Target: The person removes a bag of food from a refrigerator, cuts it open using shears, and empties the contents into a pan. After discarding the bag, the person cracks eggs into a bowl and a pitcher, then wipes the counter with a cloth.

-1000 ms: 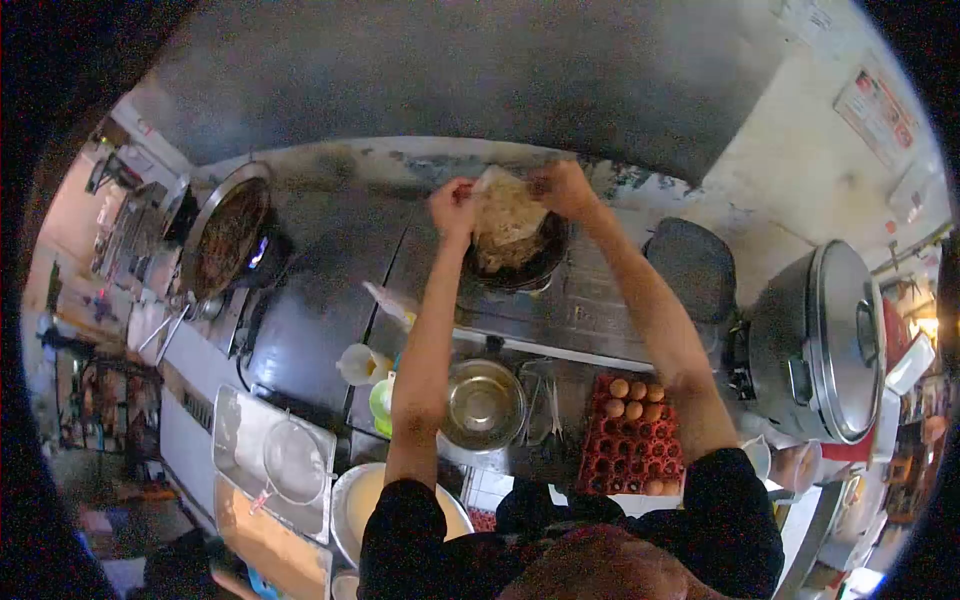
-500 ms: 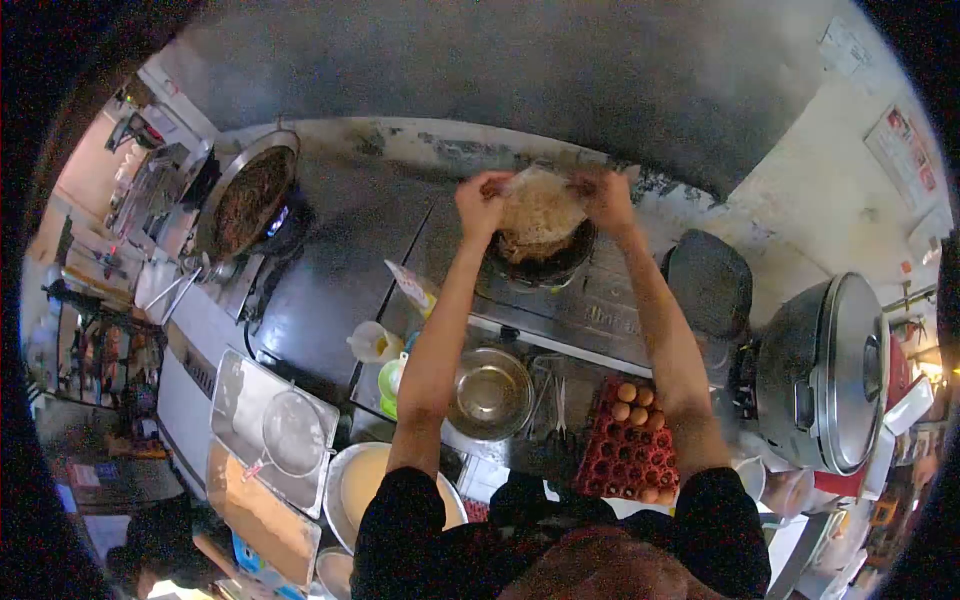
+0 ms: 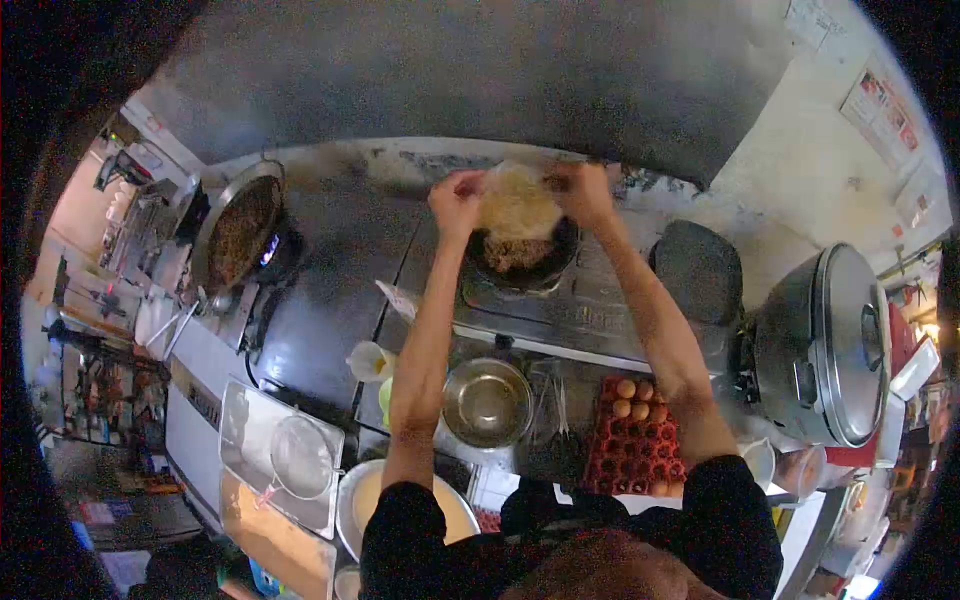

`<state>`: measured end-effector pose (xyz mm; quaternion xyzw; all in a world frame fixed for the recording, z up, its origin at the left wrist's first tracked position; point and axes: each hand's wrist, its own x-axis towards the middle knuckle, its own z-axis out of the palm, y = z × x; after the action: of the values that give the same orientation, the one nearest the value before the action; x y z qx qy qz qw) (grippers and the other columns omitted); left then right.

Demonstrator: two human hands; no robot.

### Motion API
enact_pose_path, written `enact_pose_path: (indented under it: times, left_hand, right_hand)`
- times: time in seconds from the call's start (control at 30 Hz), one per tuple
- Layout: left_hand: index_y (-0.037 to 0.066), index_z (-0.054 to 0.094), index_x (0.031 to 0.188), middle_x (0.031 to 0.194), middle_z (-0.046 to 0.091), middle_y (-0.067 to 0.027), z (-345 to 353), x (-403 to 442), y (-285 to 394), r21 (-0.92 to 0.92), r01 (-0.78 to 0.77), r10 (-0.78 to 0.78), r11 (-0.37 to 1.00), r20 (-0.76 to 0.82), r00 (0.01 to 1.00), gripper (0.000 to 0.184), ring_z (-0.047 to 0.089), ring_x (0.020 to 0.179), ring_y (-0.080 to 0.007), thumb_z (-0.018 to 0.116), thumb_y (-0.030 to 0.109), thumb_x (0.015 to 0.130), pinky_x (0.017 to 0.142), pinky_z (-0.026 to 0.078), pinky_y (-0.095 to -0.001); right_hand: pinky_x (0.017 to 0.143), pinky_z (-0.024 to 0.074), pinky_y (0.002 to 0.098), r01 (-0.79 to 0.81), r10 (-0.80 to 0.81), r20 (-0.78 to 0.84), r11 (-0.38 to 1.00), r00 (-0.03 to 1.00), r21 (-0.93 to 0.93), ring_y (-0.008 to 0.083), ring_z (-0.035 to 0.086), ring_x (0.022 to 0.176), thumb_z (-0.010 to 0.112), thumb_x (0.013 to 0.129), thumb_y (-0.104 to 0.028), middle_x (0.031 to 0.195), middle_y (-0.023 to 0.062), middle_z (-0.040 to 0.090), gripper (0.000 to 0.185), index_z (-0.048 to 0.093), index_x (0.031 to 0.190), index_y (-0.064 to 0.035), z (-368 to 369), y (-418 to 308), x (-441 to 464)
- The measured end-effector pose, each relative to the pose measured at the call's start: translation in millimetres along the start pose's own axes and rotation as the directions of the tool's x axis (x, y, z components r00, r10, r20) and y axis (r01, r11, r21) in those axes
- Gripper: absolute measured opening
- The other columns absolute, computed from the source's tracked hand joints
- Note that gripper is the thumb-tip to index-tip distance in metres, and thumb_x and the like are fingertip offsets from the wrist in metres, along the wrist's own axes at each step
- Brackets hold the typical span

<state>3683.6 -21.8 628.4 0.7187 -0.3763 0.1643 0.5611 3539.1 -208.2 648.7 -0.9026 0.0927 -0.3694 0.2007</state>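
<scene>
1. Two hands are working over the dark pan (image 3: 566,256): my left hand (image 3: 458,203) and right hand (image 3: 583,195) are gripping the pale bag (image 3: 518,203) from either side, fingers seemingly closed on it; fingertips blurring.
2. The bag is hanging between my hands, over the pan's far side; I'm not making out its mouth.
3. Brown crumbly food (image 3: 518,256) is lying in the pan.
4. Step in hand, I'm judging: emptying the bag.
5. Next move is calling, I'm reckoning, for firm grips and the bag lining up inside the rim.
</scene>
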Motion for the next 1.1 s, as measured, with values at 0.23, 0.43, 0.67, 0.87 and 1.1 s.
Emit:
enact_pose_path:
  times: [0.23, 0.43, 0.67, 0.87, 1.1]
  left_hand:
    - [0.004, 0.073, 0.090, 0.083, 0.073, -0.0071, -15, 5, 43, -0.094, 0.123, -0.123, 0.988, 0.005, 0.992, 0.014, 0.066, 0.074, -0.0130, 0.069, -0.003, 0.078, 0.065, 0.051, -0.0290]
    - [0.005, 0.073, 0.091, 0.086, 0.071, -0.0116, 3, -28, -10, 0.058, 0.104, -0.106, 0.993, 0.050, 0.993, 0.015, 0.065, 0.071, -0.0159, 0.071, 0.008, 0.077, 0.066, 0.050, -0.0283]
    - [0.002, 0.068, 0.102, 0.088, 0.069, -0.0049, -10, -57, 25, -0.103, 0.368, -0.351, 0.924, 0.151, 0.924, 0.024, 0.064, 0.080, -0.0144, 0.072, 0.015, 0.082, 0.075, 0.048, -0.0280]
    - [0.001, 0.056, 0.113, 0.113, 0.060, -0.0105, -11, -85, 42, -0.701, 0.709, -0.509, 0.080, 0.583, 0.634, 0.039, 0.059, 0.104, -0.0207, 0.063, 0.031, 0.089, 0.093, 0.047, -0.0376]
    - [0.001, 0.054, 0.114, 0.107, 0.063, -0.0132, -6, -106, 10, -0.662, 0.693, -0.596, 0.286, 0.444, 0.670, 0.035, 0.062, 0.099, -0.0240, 0.058, 0.029, 0.094, 0.081, 0.054, -0.0387]
  right_hand:
    - [0.066, 0.0537, 0.0352, -0.067, 0.074, -0.034, 0.981, 0.997, 0.183, 0.0262, 0.069, 0.070, 0.069, 0.074, -0.012, 0.082, 0.0150, 0.070, 0.017, 0.072, 0.090, -0.0059, -37, -18, 10]
    - [0.068, 0.0539, 0.0364, 0.001, 0.001, -0.025, 0.997, 1.000, 0.076, 0.0292, 0.070, 0.077, 0.064, 0.071, -0.004, 0.082, 0.0147, 0.070, 0.021, 0.072, 0.090, -0.0071, 12, 15, -23]
    - [0.068, 0.0524, 0.0324, -0.077, 0.144, -0.242, 0.960, 0.959, 0.268, 0.0203, 0.068, 0.075, 0.062, 0.073, -0.001, 0.083, 0.0142, 0.070, 0.023, 0.070, 0.095, -0.0012, 38, 11, -40]
    - [0.073, 0.0532, 0.0362, 0.030, 0.118, -0.204, 0.796, 0.972, 0.605, 0.0207, 0.067, 0.084, 0.059, 0.071, 0.006, 0.086, 0.0135, 0.069, 0.029, 0.067, 0.098, 0.0010, 61, -46, -82]
    - [0.093, 0.0464, 0.0390, 0.117, -0.144, 0.017, 0.866, 0.989, 0.487, 0.0308, 0.061, 0.106, 0.071, 0.070, -0.004, 0.107, 0.0113, 0.068, 0.034, 0.066, 0.104, -0.0048, 68, -50, -125]
